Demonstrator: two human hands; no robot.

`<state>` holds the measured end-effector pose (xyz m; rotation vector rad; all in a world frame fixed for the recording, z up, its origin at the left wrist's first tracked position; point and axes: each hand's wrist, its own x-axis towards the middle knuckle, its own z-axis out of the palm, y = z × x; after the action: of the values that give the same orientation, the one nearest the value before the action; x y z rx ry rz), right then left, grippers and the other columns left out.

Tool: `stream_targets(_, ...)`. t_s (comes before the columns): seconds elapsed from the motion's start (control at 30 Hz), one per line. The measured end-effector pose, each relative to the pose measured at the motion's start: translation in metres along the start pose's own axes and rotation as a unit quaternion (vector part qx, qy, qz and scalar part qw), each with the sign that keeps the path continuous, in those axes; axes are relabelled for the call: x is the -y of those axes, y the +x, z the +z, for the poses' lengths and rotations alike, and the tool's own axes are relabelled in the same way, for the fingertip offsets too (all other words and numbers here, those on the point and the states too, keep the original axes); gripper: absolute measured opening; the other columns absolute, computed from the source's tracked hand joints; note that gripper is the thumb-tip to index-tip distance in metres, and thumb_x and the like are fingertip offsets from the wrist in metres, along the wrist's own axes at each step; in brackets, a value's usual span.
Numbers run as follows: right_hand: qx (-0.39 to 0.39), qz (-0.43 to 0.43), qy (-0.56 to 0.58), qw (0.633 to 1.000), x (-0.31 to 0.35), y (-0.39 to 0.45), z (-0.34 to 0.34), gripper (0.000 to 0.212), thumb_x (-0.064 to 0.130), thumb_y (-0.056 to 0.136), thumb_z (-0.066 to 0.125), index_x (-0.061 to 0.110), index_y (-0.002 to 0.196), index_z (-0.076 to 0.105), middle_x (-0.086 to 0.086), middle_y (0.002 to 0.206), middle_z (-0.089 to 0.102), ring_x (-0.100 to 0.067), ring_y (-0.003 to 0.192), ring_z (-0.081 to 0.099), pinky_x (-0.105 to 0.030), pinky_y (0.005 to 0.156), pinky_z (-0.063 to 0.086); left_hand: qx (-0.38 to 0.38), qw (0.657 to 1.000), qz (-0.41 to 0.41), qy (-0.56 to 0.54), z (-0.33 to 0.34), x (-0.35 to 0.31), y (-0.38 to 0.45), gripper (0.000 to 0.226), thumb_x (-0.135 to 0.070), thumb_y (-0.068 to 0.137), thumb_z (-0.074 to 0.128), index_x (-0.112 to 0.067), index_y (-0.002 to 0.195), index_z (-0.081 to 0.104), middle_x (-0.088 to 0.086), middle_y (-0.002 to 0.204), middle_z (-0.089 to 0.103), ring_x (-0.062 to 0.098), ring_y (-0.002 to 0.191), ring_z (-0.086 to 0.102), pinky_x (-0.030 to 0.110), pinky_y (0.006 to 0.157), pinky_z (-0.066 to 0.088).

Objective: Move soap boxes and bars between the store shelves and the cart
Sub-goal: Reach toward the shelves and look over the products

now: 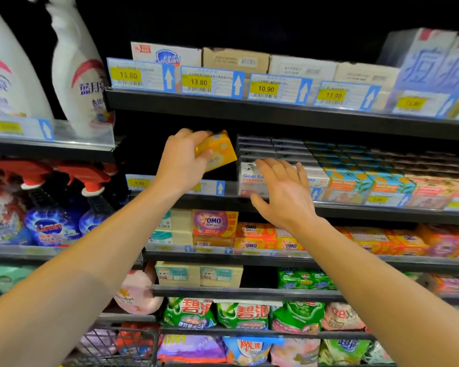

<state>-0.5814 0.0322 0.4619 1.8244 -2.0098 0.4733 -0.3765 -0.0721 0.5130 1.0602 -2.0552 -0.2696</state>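
a yellow soap box (217,152) is gripped, tilted, by the left hand (182,160) in the dark gap of the shelf (355,207), left of the goat soap boxes (252,178). the right hand (284,192) is spread and holds nothing, in front of those boxes. whether the box is being placed or taken cannot be told. if shelving is meant, it must be levelled and set down in the gap. the cart (133,345) is seen below.

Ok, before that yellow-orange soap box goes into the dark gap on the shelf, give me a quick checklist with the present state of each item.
1. Left hand grips the yellow-orange soap box: ok.
2. Box level: not ok, tilted.
3. Dark gap left of the white Goat Soap box free: cannot tell, too dark.
4. Right hand holds nothing, fingers spread: ok.
5. Right hand out of the box's path: ok, it is in front of the Goat Soap box.
6. Wire cart in view below: ok.
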Motion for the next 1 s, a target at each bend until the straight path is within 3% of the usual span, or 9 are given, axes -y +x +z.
stream_targets(0.13,-0.031,-0.007,0.005,0.999,0.001,-0.006,-0.001,0.059,0.046,0.089,0.054,0.02,0.141,0.048,-0.004,0.143,0.05,-0.027,0.136,0.04,-0.049,0.12,0.017,0.073,0.993,-0.016,0.094,0.021,0.011,0.025,0.043,-0.029,0.098,0.054,-0.03,0.141,0.051,0.008,0.142,0.051,0.033,0.125,0.049,0.044,0.104,0.043)
stream_targets(0.33,-0.056,0.001,0.02,0.998,0.0,-0.009,0.004,0.055,0.043,0.089,0.056,0.019,0.138,0.051,-0.003,0.138,0.053,-0.025,0.132,0.043,-0.047,0.119,0.021,0.196,0.964,-0.05,0.171,0.039,0.011,0.047,0.05,-0.023,0.102,0.045,-0.036,0.149,0.036,0.005,0.15,0.04,0.028,0.127,0.048,0.035,0.098,0.047)
stream_targets(0.57,-0.052,0.013,0.028,0.998,0.004,-0.012,0.005,0.059,0.048,0.088,0.049,0.02,0.14,0.051,-0.001,0.142,0.051,-0.024,0.135,0.041,-0.047,0.12,0.022,0.194,0.965,-0.074,0.16,0.057,0.002,0.065,0.049,-0.011,0.097,0.05,-0.029,0.142,0.047,0.009,0.141,0.047,0.031,0.127,0.045,0.041,0.105,0.044)
stream_targets(1.0,-0.034,0.057,0.034,0.997,0.019,-0.014,0.0,0.066,0.048,0.087,0.05,0.022,0.147,0.042,-0.005,0.151,0.043,-0.029,0.144,0.03,-0.05,0.121,0.021,0.211,0.966,-0.077,0.128,0.069,0.009,0.074,0.056,-0.02,0.093,0.059,-0.034,0.145,0.042,0.005,0.146,0.045,0.031,0.134,0.04,0.047,0.11,0.038)
